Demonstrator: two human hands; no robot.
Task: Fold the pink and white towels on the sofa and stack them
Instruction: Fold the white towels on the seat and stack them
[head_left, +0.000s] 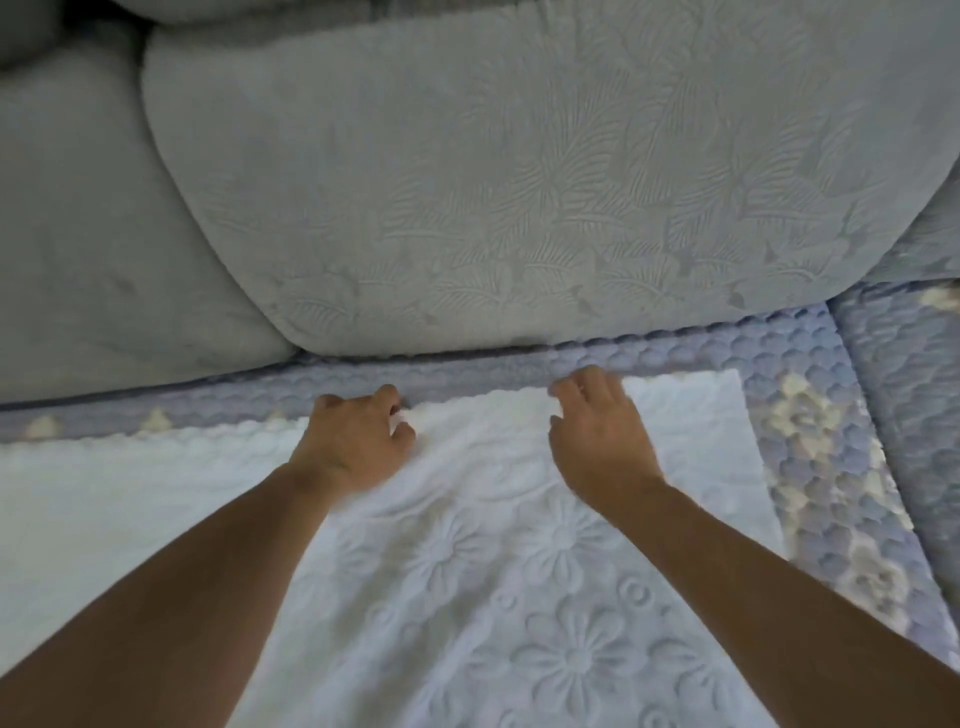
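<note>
A grey sofa (467, 182) with leaf-embossed back cushions fills the upper frame, its seat under a blue quilted cover (810, 415) of pebble pattern. On that seat lies the white towel (519, 597), embossed with flowers, spread wide and running out of view at the left and bottom edges; its far right corner lies flat near the cushion line. The folding looks barely begun: no crease or doubled layer can be made out, no stack exists, and the pink towel is nowhere in view. Both folds and the stacking appear still to do. No basket, bin or other container shows in the frame, so nothing is held in one. Two bare forearms reach in over the cloth. The left hand (358, 436) has its grip curled on the towel's far edge, fingers pinching the hem. The right hand (597, 441) rests by the same edge with fingers bent; whether its grip has hold of cloth cannot be told.
</note>
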